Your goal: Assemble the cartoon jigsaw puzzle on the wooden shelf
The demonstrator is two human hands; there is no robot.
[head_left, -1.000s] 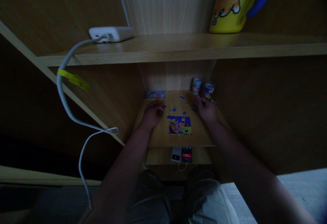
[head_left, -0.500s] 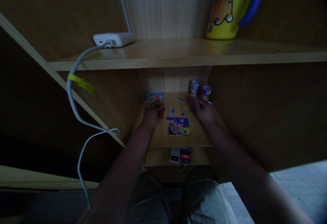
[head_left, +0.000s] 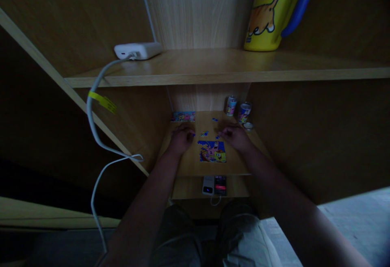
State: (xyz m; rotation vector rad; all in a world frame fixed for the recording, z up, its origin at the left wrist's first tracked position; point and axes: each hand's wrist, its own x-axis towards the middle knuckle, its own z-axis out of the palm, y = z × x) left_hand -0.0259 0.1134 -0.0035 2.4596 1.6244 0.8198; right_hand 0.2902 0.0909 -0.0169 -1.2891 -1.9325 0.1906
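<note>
The left hand point(head_left: 182, 137) is half-curled over the lower shelf point(head_left: 185, 165), a small blue piece point(head_left: 194, 135) at its fingertips; its grip cannot be determined; the partly assembled puzzle point(head_left: 213, 152) lies between the hands. The right hand point(head_left: 234, 136) is curled near a loose piece point(head_left: 217, 137); its grip is indistinct; two cans point(head_left: 231, 106) stand behind it.

Right hand point(head_left: 236, 136) shifted left, nearer loose puzzle piece point(head_left: 217, 137)
</note>
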